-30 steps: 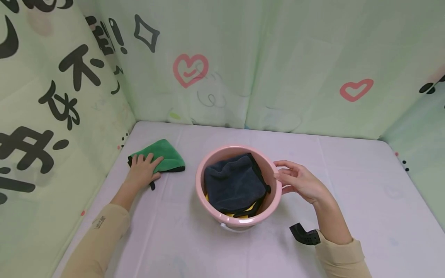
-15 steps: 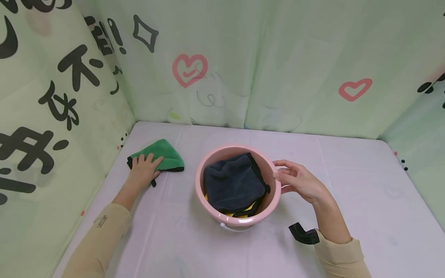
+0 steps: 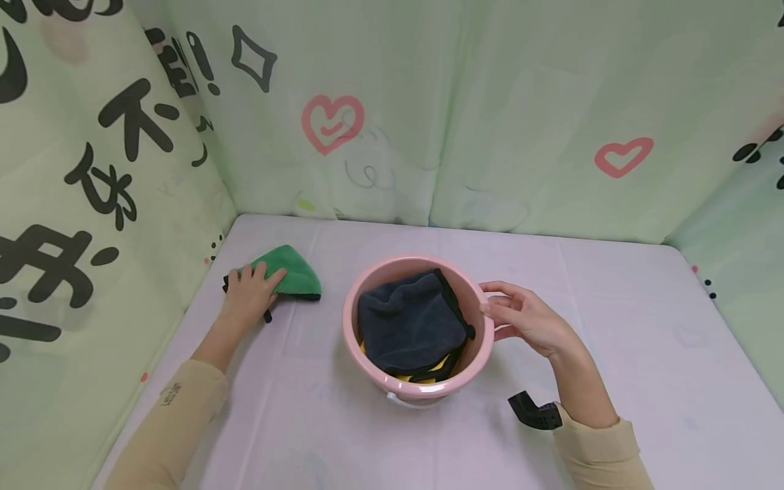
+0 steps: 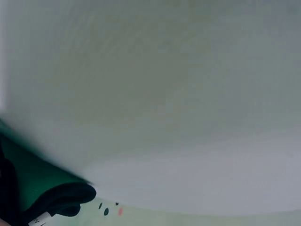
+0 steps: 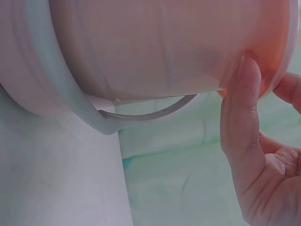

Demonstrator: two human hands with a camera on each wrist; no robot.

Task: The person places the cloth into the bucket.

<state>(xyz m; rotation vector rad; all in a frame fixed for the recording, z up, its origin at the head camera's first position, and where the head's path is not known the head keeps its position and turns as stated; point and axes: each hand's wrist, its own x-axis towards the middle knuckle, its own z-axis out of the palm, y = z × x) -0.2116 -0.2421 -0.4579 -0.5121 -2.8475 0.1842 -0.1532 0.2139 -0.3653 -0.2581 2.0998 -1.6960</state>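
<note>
A pink bucket (image 3: 367,361) stands mid-table with a dark grey cloth (image 3: 410,323) in it, on top of something yellow (image 3: 407,376). My right hand (image 3: 520,316) grips the bucket's right rim. In the right wrist view the thumb (image 5: 240,117) presses on the pink wall (image 5: 141,47), above the pale handle (image 5: 141,113). My left hand (image 3: 251,291) lies on a green cloth (image 3: 294,275) with black edging at the table's left. Its fingers curl over the cloth's near corner. The left wrist view shows only a blurred green corner (image 4: 28,174).
Pale green printed curtains (image 3: 429,122) wall in the table on the left, back and right. The table top (image 3: 643,340) is covered in light lilac fabric. A black wrist mount (image 3: 535,414) sits on my right sleeve.
The left hand's fingers have drawn in over the green cloth, which shifted slightly left. The right hand and the bucket have stayed put.
</note>
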